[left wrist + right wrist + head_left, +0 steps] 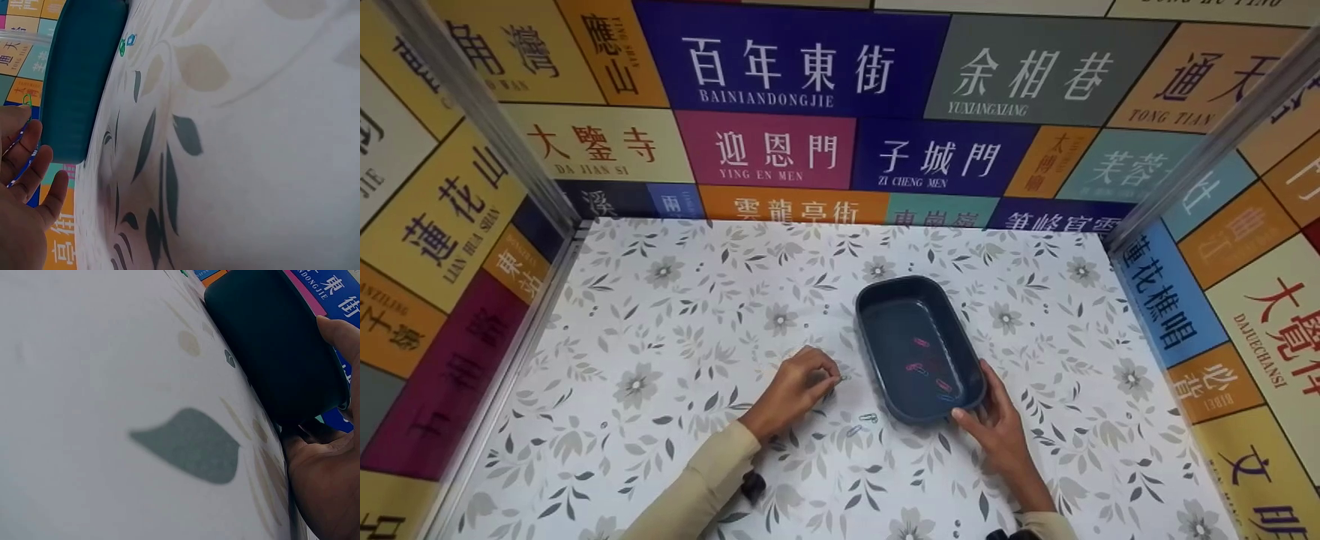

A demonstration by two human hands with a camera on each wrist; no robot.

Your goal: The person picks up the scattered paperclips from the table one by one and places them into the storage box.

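Note:
My left hand (791,386) pinches a small green paper clip (27,99) between thumb and forefinger, just left of a dark blue-green plastic tray (894,319). The other left fingers are spread loosely in the left wrist view. At the tray's near right corner, my right hand (997,431) grips it, thumb at the rim and fingers along the outside wall. Inside the tray lie several pink and blue paper clips (921,342). On the tablecloth below the tray's left side are loose paper clips (853,431), green and blue in the left wrist view.
A white tablecloth (645,442) printed with grey leaves and flowers covers the table. Panels with colourful street-name signs (795,60) enclose the back and both sides, with metal posts (502,127) at the corners.

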